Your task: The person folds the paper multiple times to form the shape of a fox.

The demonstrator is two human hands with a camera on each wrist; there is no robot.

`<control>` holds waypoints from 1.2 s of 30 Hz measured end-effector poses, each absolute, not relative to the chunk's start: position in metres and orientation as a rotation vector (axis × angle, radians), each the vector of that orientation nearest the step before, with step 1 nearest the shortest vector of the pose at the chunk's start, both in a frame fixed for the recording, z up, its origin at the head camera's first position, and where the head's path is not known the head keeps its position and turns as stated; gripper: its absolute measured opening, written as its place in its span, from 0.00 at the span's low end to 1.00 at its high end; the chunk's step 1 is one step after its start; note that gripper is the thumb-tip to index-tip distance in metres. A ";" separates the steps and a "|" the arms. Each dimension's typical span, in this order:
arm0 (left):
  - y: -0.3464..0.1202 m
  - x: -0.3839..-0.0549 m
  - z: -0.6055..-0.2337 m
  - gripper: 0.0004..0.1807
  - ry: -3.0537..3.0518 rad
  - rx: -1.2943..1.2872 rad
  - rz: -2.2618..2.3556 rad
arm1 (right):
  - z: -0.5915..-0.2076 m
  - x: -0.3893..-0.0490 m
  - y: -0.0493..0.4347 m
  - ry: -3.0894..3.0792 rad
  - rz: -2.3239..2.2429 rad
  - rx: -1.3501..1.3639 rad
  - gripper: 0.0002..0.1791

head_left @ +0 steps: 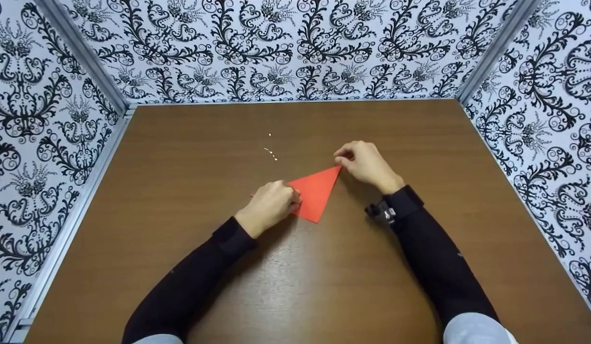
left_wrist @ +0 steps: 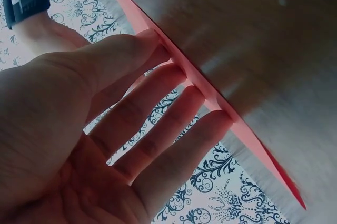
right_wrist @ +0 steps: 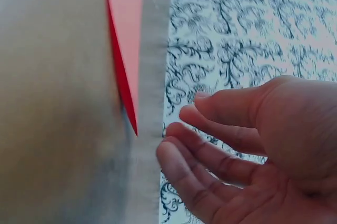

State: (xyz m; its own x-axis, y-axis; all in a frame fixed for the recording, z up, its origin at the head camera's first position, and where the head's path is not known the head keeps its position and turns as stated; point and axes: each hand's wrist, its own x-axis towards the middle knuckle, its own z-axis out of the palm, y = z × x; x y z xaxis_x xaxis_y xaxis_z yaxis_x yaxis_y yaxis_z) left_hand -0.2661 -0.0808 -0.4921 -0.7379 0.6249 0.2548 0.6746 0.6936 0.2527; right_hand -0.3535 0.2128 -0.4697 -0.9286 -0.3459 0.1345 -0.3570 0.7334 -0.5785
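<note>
A flat, bright red sheet of what looks like paper, angular and coming to a sharp corner (head_left: 316, 193), lies near the middle of the brown wood-grain tabletop (head_left: 195, 143); my left hand (head_left: 270, 204) covers its left part, with only a small red tip showing beyond my knuckles. The fingers of that hand are spread and only gently bent; the thumb and fingertips rest against the sheet without wrapping round it. My right hand (head_left: 369, 165) is by the far right corner, its fingers loosely curved and a gap left between thumb and forefinger; from the right wrist view it has hold of nothing, and the corner sits just beside my fingertips.

I judge the sheet to be very light, thin and fairly crisp; it bows a little near my left hand, so it should bend easily, crease for good where pressed hard, and slide on the smooth top unless held down. A darker red strip shows along one edge (a second layer or merely a shaded underside, I cannot tell). The best hold would be a light pinch right at that pointed corner, with the left fingertips pressing flat; tugging could tear or crumple it.
</note>
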 end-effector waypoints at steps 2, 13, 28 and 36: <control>-0.081 -0.266 -0.491 0.15 -2.759 -1.059 -0.501 | -0.469 -0.360 0.214 -2.948 0.974 0.578 0.13; -0.081 -0.269 -0.495 0.23 -2.725 -1.081 -0.560 | -0.480 -0.367 0.216 -3.047 0.957 0.563 0.12; -0.080 -0.267 -0.490 0.17 -2.756 -1.050 -0.504 | -0.485 -0.365 0.214 -3.015 0.961 0.600 0.10; -0.080 -0.265 -0.488 0.21 -2.758 -1.051 -0.513 | -0.492 -0.371 0.221 -2.932 1.055 0.678 0.05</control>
State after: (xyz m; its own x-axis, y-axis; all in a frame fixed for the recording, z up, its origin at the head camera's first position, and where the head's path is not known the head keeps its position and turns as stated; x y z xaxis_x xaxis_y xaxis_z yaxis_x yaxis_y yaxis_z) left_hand -0.2649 -0.0796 -0.4880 -0.7445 0.6178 0.2531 0.6675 0.6968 0.2625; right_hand -0.3706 0.2214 -0.4918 -0.9085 -0.4064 0.0972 -0.3752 0.6909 -0.6179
